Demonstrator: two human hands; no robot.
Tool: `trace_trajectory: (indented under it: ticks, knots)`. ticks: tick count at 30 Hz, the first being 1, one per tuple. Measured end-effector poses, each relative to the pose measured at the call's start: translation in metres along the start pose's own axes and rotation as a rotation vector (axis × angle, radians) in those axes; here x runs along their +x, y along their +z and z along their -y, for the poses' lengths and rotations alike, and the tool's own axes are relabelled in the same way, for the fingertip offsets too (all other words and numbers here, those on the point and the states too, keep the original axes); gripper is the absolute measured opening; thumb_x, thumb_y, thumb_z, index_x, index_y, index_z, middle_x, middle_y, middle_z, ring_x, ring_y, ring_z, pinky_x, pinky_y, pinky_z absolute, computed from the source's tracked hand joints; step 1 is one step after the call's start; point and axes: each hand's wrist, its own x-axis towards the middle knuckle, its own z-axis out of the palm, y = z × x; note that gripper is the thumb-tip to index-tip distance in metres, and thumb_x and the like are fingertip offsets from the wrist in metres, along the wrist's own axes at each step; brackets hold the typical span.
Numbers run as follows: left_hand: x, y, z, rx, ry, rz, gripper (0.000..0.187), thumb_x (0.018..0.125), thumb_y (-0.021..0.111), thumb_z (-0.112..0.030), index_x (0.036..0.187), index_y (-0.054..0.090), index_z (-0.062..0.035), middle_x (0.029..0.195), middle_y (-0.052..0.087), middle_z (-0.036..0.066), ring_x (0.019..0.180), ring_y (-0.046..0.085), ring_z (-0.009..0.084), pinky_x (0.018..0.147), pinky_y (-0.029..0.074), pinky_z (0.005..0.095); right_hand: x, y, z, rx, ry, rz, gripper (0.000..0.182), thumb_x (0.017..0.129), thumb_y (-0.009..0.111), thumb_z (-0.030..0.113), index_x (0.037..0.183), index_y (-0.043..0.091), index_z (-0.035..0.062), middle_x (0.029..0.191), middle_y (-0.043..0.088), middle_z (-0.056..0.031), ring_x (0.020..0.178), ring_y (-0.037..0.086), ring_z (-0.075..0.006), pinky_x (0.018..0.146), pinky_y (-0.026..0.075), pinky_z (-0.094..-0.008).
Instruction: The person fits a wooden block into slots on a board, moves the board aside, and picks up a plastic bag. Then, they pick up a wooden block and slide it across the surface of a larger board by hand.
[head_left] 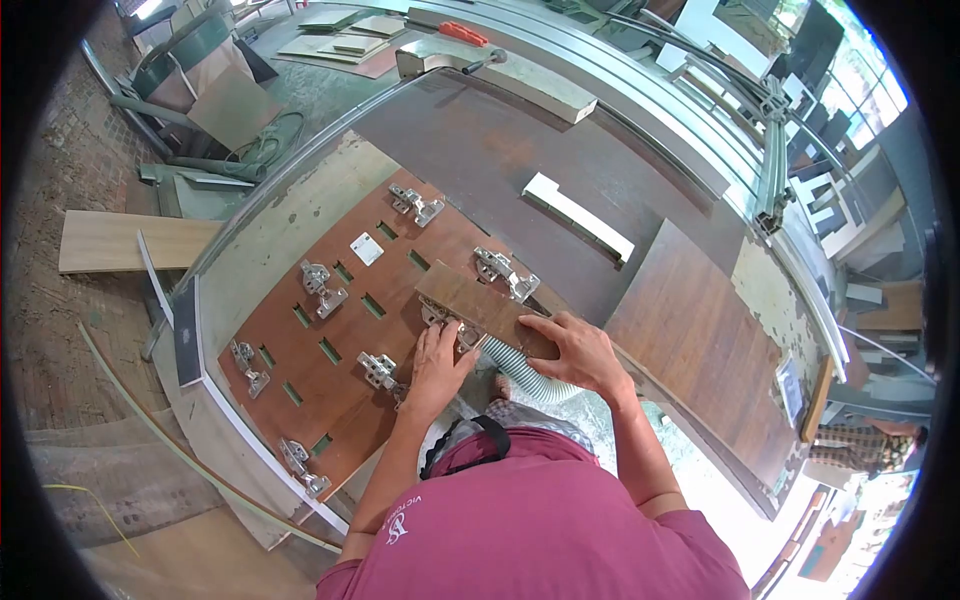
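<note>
A narrow brown wood strip (484,302) lies at a slant over the near edge of a reddish-brown board (330,240). My right hand (580,352) grips the strip's right end, thumb and fingers closed on it. Beside the strip, my left hand (438,362) has its fingers curled onto a metal cabinet hinge (464,328), which the strip and fingers partly cover. Another hinge (506,273) sits just beyond the strip, and one more hinge (380,371) is left of my left hand. Several similar hinges and rectangular slots are spread over the board, with a white label (367,249).
A white notched strip (578,217) lies on the dark table (470,150). To the right is a large brown wood panel (700,345). A ribbed hose (530,375) runs below the table edge. A metal rail with an upright post (773,170) borders the far side.
</note>
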Motion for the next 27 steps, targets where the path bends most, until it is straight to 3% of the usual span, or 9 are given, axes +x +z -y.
trace_trajectory:
  ticks: [13,19,23,27]
  knots:
    - [-0.036,-0.025,-0.014,-0.066,0.011,-0.042,0.059,0.085,0.062,-0.034,0.131,0.043,-0.0021,0.137,0.037,0.027,0.128,0.033,0.0412,0.107,0.027,0.0462,-0.023,0.003,0.006,0.094,0.015,-0.028,0.061,0.071,0.07,0.03,0.129,0.053,0.0211,0.105,0.059,-0.0116,0.094,0.06,-0.0299,0.08,0.049,-0.0386]
    - [-0.076,-0.036,-0.005,-0.005,0.037,-0.201,0.051,0.085,0.066,-0.022,0.128,0.048,-0.0019,0.132,0.045,0.021,0.117,0.049,0.0316,0.087,0.049,0.0353,-0.031,0.016,0.011,0.103,-0.049,-0.094,0.058,0.07,0.071,0.027,0.125,0.056,0.0186,0.108,0.06,-0.0113,0.097,0.059,-0.0298,0.084,0.047,-0.0406]
    - [-0.111,-0.043,-0.007,0.025,-0.053,-0.234,0.05,0.085,0.065,-0.026,0.126,0.049,-0.0023,0.13,0.046,0.018,0.119,0.047,0.032,0.098,0.04,0.0397,-0.037,0.032,0.024,0.236,-0.025,-0.098,0.064,0.065,0.075,0.011,0.126,0.055,0.0139,0.107,0.061,-0.012,0.095,0.062,-0.0281,0.079,0.051,-0.0362]
    - [-0.128,-0.041,-0.001,-0.07,-0.14,-0.278,0.049,0.085,0.064,-0.028,0.125,0.05,-0.0037,0.128,0.047,0.018,0.119,0.046,0.033,0.1,0.037,0.0413,-0.042,0.041,0.036,0.254,0.036,0.014,0.064,0.065,0.076,0.012,0.126,0.055,0.0139,0.108,0.06,-0.012,0.096,0.062,-0.0281,0.08,0.05,-0.0366]
